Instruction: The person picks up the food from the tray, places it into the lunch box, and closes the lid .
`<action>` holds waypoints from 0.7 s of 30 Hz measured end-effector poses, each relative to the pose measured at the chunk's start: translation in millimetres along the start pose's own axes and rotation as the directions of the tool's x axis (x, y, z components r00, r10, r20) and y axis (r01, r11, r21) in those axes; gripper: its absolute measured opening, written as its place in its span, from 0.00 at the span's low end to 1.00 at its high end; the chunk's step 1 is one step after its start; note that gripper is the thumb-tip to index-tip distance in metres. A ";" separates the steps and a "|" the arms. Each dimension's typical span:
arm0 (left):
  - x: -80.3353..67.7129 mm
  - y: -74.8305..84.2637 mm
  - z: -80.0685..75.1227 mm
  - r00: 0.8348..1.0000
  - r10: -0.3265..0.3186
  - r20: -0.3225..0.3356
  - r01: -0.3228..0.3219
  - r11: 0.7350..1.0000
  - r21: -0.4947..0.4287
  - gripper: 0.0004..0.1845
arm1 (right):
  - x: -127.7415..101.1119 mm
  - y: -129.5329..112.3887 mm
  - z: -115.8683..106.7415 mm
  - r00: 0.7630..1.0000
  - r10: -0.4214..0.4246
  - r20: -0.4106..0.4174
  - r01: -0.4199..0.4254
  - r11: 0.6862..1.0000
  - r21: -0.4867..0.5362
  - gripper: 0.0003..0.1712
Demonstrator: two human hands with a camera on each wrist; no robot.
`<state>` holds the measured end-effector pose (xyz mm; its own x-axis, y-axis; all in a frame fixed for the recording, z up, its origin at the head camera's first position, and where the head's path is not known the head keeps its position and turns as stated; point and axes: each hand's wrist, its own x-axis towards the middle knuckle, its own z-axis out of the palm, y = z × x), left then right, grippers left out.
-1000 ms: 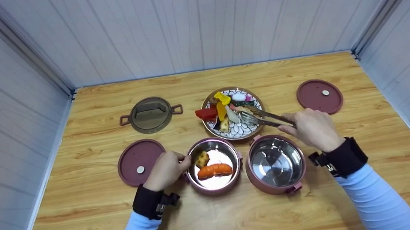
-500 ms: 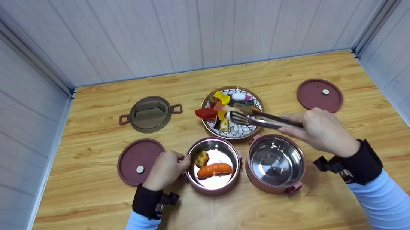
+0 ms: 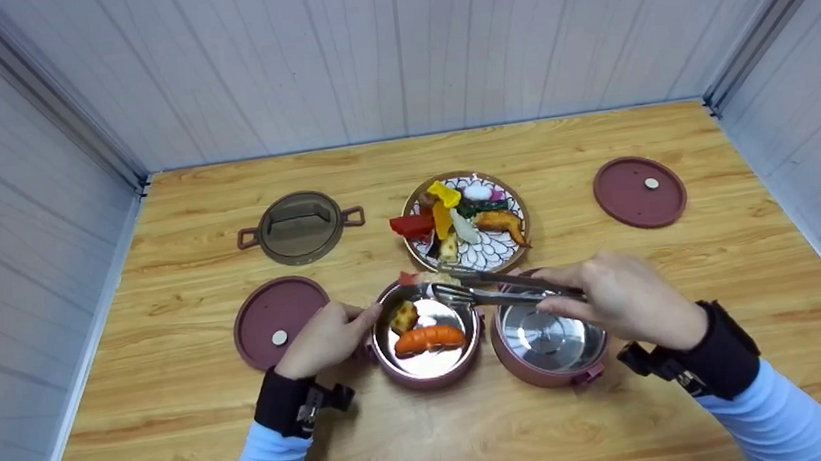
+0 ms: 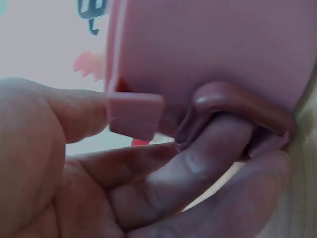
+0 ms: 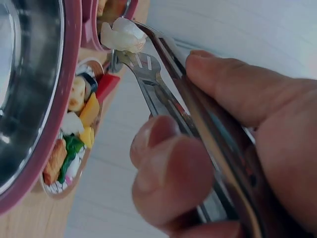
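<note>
My left hand (image 3: 326, 336) grips the side of a pink steel-lined pot (image 3: 426, 382). In the left wrist view, its fingers curl through the pot's brown loop handle (image 4: 237, 101), with the thumb up by the rim and clip. A spotted yellow-brown piece (image 3: 404, 317) and an orange sausage (image 3: 429, 339) lie inside. My right hand (image 3: 617, 301) holds metal tongs (image 3: 511, 297) between thumb and fingers. Their tips pinch a pale shrimp-like piece (image 5: 125, 35) with a red fan-shaped end, over the far rim of that pot.
A second steel-lined pot (image 3: 526, 371) stands under the tongs, nothing inside it. Behind, a patterned plate (image 3: 488, 257) bears several toy foods, including a brown wing (image 3: 501, 222). Maroon lids (image 3: 275, 315) lie left and far right (image 3: 637, 197); a handled glass lid (image 3: 302, 237) lies back left.
My right hand's tongs have lifted the shrimp-like piece off the plate and carried it toward me and left, over the left pot. My left hand has stayed at that pot.
</note>
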<state>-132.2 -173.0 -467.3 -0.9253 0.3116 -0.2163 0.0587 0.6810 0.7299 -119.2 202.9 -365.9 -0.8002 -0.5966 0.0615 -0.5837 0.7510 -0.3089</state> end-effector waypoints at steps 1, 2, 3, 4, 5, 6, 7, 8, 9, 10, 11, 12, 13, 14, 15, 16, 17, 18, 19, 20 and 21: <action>-0.3 -0.5 -1.4 1.000 0.004 0.016 -0.004 1.000 -0.005 0.28 | -0.2 -1.6 1.6 1.000 -0.007 0.000 0.007 1.000 -0.011 0.25; -0.6 -1.2 -2.8 0.999 0.011 0.030 -0.010 1.000 -0.011 0.27 | -0.3 -3.3 3.3 1.000 -0.013 0.001 0.013 1.000 -0.020 0.24; -0.9 -2.0 -4.1 0.999 0.021 0.045 -0.020 1.000 -0.016 0.25 | 0.0 -4.8 5.2 1.000 -0.017 0.004 0.017 0.999 -0.028 0.23; -1.3 -2.5 -5.5 0.998 0.037 0.058 -0.036 0.999 -0.025 0.24 | 0.1 -6.5 6.9 1.000 -0.019 0.004 0.019 0.999 -0.035 0.22; -1.7 -3.4 -6.7 0.996 0.053 0.073 -0.050 0.998 -0.036 0.22 | 0.4 -8.1 8.7 1.000 -0.017 0.009 0.017 0.999 -0.040 0.22; -2.2 -4.2 -7.9 0.994 0.067 0.090 -0.063 0.997 -0.051 0.20 | 0.7 -9.6 10.4 1.000 -0.015 0.012 0.015 0.999 -0.045 0.21; -2.7 -4.8 -9.2 0.991 0.081 0.104 -0.075 0.995 -0.063 0.18 | 1.0 -11.1 12.0 1.000 -0.010 0.016 0.011 0.999 -0.049 0.21; -3.0 -5.5 -10.4 0.989 0.093 0.117 -0.084 0.993 -0.079 0.17 | 1.5 -12.4 13.9 1.000 -0.010 0.016 0.011 0.998 -0.060 0.21; -3.4 -5.8 -11.4 0.987 0.100 0.129 -0.088 0.992 -0.095 0.18 | 2.0 -13.5 15.7 1.000 -0.013 0.015 0.014 0.997 -0.074 0.21; -3.9 -6.3 -12.0 0.985 0.104 0.136 -0.090 0.990 -0.107 0.18 | 2.5 -14.6 17.4 1.000 -0.017 0.013 0.018 0.996 -0.090 0.20; -4.3 -6.7 -12.5 0.984 0.107 0.142 -0.091 0.989 -0.115 0.19 | 3.0 -15.5 19.1 1.000 -0.024 0.010 0.024 0.994 -0.106 0.20; -4.7 -6.8 -12.8 0.984 0.105 0.142 -0.088 0.989 -0.118 0.19 | 3.6 -16.4 20.7 0.999 -0.033 0.004 0.033 0.992 -0.121 0.20; -5.0 -6.7 -13.0 0.985 0.101 0.137 -0.085 0.989 -0.121 0.19 | 4.0 -17.0 22.1 0.999 -0.042 -0.003 0.042 0.990 -0.135 0.19; -5.3 -6.3 -13.1 0.987 0.098 0.126 -0.083 0.990 -0.117 0.19 | 4.5 -17.5 23.3 0.999 -0.053 -0.010 0.050 0.987 -0.150 0.18; -5.8 -5.8 -12.9 0.989 0.091 0.113 -0.078 0.991 -0.108 0.19 | 4.8 -17.9 24.0 0.998 -0.059 -0.014 0.056 0.986 -0.156 0.18; -6.3 -5.2 -12.5 0.991 0.083 0.101 -0.073 0.992 -0.106 0.20 | 5.0 -18.4 24.3 0.998 -0.058 -0.014 0.055 0.987 -0.152 0.18; -6.6 -4.2 -12.1 0.993 0.076 0.089 -0.067 0.992 -0.106 0.20 | 5.4 -18.8 24.4 0.998 -0.055 -0.015 0.052 0.988 -0.145 0.18; -6.7 -3.4 -11.5 0.995 0.067 0.077 -0.059 0.992 -0.111 0.20 | 5.6 -18.9 24.1 0.999 -0.047 -0.013 0.045 0.990 -0.135 0.19; -6.7 -2.6 -10.6 0.996 0.063 0.069 -0.054 0.990 -0.126 0.21 | 5.8 -18.6 23.5 0.999 -0.037 -0.012 0.035 0.991 -0.127 0.19; -6.9 -1.7 -9.7 0.996 0.058 0.064 -0.048 0.989 -0.142 0.21 | 5.9 -18.1 22.5 1.000 -0.025 -0.008 0.024 0.993 -0.112 0.20; -7.1 -0.8 -8.5 0.997 0.049 0.065 -0.037 0.985 -0.170 0.21 | 5.8 -17.6 21.0 1.000 -0.012 -0.002 0.012 0.995 -0.096 0.20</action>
<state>-128.9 -181.4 -460.8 -0.8949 0.3872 -0.2220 0.0289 0.5465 0.8369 -110.7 180.3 -380.1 -0.7932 -0.6052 0.0670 -0.6038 0.7674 -0.2158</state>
